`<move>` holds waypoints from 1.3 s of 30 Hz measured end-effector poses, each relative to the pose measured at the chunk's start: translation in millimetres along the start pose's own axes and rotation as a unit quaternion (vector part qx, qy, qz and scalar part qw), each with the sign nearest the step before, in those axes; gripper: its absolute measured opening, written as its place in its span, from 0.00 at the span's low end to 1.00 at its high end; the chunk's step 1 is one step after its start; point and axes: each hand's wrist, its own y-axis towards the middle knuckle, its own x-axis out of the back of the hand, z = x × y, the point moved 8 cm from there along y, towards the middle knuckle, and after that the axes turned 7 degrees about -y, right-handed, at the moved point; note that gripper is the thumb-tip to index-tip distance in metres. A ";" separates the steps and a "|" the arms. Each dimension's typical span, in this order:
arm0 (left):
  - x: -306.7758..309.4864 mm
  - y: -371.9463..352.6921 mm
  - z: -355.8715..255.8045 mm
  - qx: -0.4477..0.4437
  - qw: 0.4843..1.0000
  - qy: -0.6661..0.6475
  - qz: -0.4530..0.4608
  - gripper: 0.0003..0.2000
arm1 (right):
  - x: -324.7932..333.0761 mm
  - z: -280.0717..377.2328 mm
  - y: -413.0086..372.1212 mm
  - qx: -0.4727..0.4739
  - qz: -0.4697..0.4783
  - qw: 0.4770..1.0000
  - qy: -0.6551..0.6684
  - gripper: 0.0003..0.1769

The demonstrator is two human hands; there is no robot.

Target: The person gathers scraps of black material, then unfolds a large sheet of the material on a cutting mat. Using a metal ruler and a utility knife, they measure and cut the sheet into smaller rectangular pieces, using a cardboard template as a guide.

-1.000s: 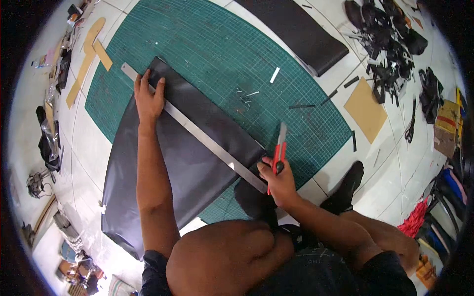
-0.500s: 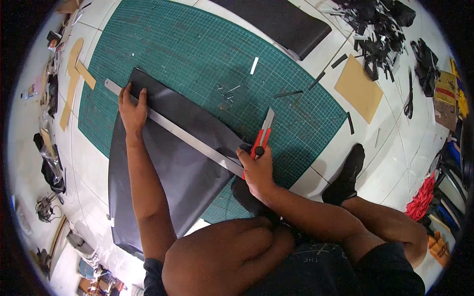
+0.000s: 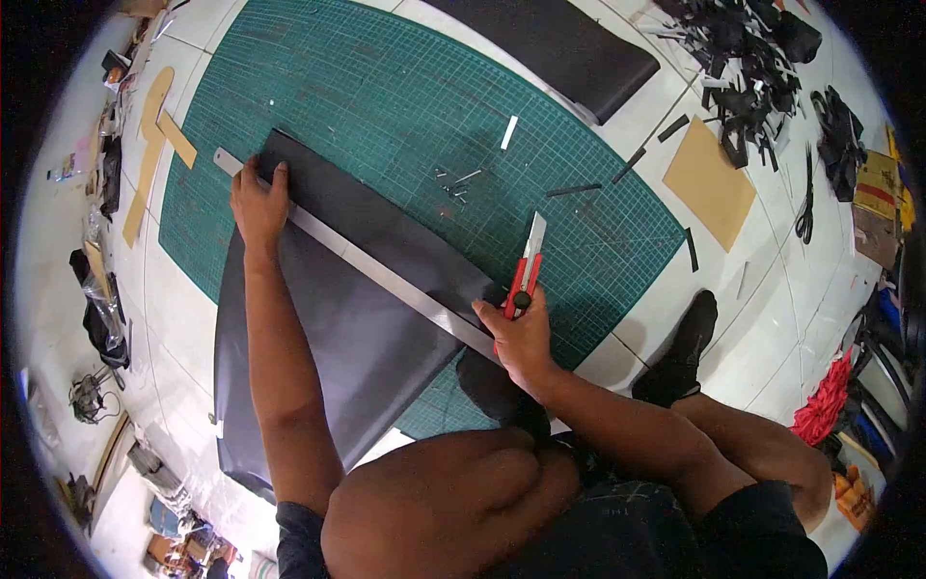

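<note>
A long steel ruler (image 3: 376, 271) lies slantwise across a dark sheet (image 3: 318, 328) on the green cutting mat (image 3: 376, 87). My left hand (image 3: 260, 207) rests near the ruler's upper left end, fingers apart, pressing on the ruler and sheet. Close to the ruler's lower right end, my right hand (image 3: 521, 333) is closed on a red cutter (image 3: 522, 286), its blade pointing up and away over the mat. The right thumb touches the sheet's edge beside the ruler.
A folded black sheet (image 3: 569, 53) lies beyond the mat. Tan pieces (image 3: 709, 183) are on the tiles at right and left. Black scraps (image 3: 738, 87) are heaped at upper right. Thin strips and small metal bits (image 3: 455, 183) lie on the mat.
My right hand and the cutter have shifted slightly right along with the ruler's lower end. The whole view has moved a little. My left hand keeps its place on the ruler.
</note>
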 end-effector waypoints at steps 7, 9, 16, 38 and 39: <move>-8.1 43.7 26.2 -0.004 0.995 0.051 0.082 0.17 | 0.9 -3.1 8.2 0.012 -0.004 0.999 -0.029 0.25; -7.1 50.8 22.8 -0.003 0.992 0.051 0.112 0.14 | 0.7 -3.7 9.6 0.021 0.001 0.999 -0.039 0.25; -23.5 73.3 15.9 -0.016 0.988 -0.068 0.139 0.11 | 19.7 15.9 22.1 0.060 -0.027 0.997 -0.038 0.26; -14.7 7.8 -131.1 -0.095 0.935 -0.320 -0.122 0.15 | 136.2 169.1 74.7 0.282 -0.027 0.902 -0.327 0.26; -15.1 -9.0 -157.5 -0.121 0.921 -0.365 -0.064 0.13 | 139.6 186.8 66.5 0.319 -0.011 0.883 -0.343 0.25</move>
